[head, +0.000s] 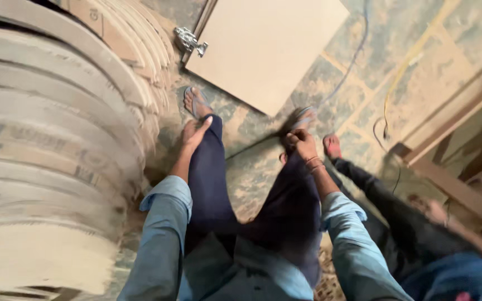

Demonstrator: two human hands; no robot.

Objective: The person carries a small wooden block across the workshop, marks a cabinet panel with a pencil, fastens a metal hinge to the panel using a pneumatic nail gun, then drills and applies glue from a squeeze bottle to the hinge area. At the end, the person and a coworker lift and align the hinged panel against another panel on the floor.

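- The left hand (195, 132) lies open and flat on the near left trouser leg (210, 184).
- The right hand (301, 142) is closed, pinching trouser cloth at the right knee (291, 195).
- A firm pinch there should keep the cloth from slipping.
- A board (263, 47) lies far on the floor (341, 95); another person's hand (433, 210) is at right.

Curved boards (57, 139) stack left of the legs (213, 184), flat panel (266, 47) ahead.

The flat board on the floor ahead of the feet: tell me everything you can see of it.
The flat board is a pale tan, smooth rectangular panel, seemingly engineered wood. It lies flat and skewed on the dusty patterned floor, one corner pointing toward the sandalled left foot. A shiny metal hinge sits at its left edge. Its top runs out of view. Neither hand touches it.
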